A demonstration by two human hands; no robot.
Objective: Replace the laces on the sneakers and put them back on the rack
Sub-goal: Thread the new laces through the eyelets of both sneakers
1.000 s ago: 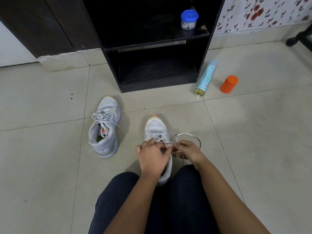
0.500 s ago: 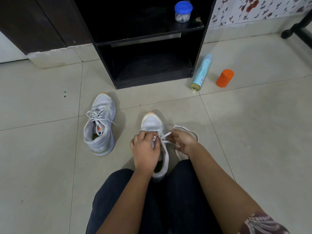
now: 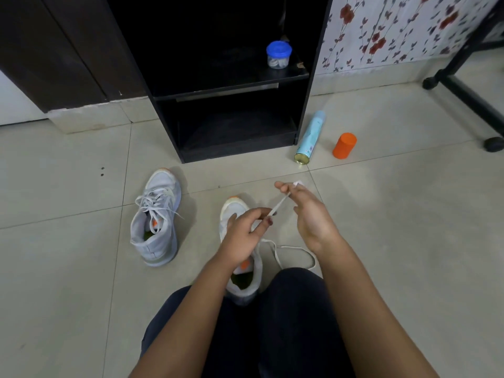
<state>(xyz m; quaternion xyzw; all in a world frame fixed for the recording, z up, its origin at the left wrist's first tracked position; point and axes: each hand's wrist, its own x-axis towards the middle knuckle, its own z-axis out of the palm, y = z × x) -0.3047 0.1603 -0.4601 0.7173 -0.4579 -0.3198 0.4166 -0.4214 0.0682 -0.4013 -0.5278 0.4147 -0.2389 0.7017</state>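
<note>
While your left grip (image 3: 242, 236) pinches the lace (image 3: 279, 204) just above the sneaker (image 3: 234, 210), your right grip (image 3: 311, 214) holds the same lace taut, up and to its right. Slack loops on the floor (image 3: 381, 241) beneath your right grip. The other sneaker (image 3: 156, 222) lies well left of both, near the rack (image 3: 237, 152).

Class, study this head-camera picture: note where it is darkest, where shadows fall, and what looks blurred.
Head view: the inside of the black rack is darkest, its depths lost; a soft shadow falls to the right of the laced sneaker; the floral wallpaper at the top right and the taut lace look blurred, while the sneaker stays fairly sharp.
</note>
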